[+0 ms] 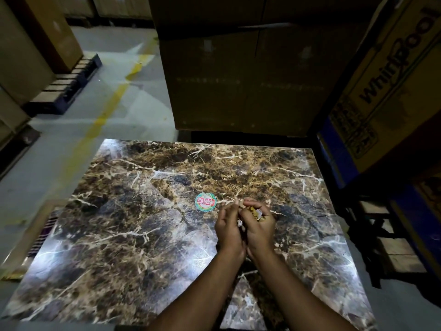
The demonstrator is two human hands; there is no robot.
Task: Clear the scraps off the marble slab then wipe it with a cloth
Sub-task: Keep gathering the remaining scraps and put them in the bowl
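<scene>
- The scraps (255, 213) are a small wad of yellowish and white bits, crumpled-looking, bunched up in the right hand (259, 226), whose fingers are curled round them, right of the slab's centre.
- The left hand (228, 225) is pressed up against the right one, fingers bent in toward the same wad; can't really tell if it's pinching a piece or just touching.
- Just left of the fingertips there's a round sticker (206, 202) lying flat on the stone, teal rim with a red band and white lettering.
- The marble slab (133, 211) is a big rectangle, polished and glossy, brown and grey blotches with white veins, glare along the near-left and right edges.
- Most of the slab's left half and far side is bare stone.
- Stacked cardboard boxes (238, 80) butt up to the far edge, and a printed appliance carton (391, 75) leans in on the right.
- The left side opens onto a grey concrete floor (47, 168) with a worn yellow line (112, 103) and a dark pallet (69, 84) under more boxes.
</scene>
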